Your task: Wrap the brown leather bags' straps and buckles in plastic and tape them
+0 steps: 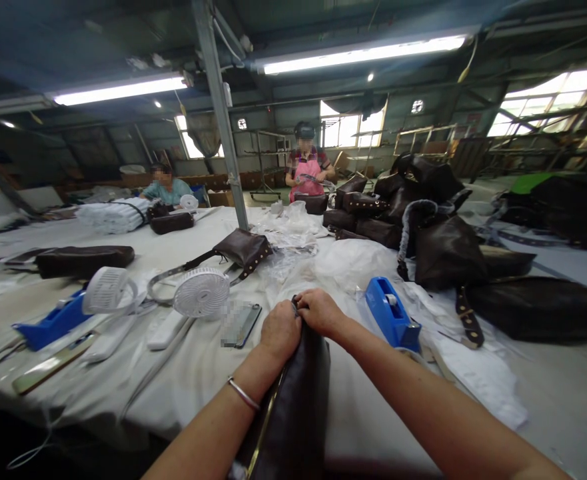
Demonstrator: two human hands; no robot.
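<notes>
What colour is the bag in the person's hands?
The bag is dark brown, in the head view.

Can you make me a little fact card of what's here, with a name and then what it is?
Left hand: gripping the far end of a dark brown bag
Right hand: pinching that same end
Bag's trim: gold-coloured zipper
Near left hand: phone
Beyond right forearm: blue tape dispenser
Far right: pile of dark brown bags
Across the table: person in pink apron
</notes>
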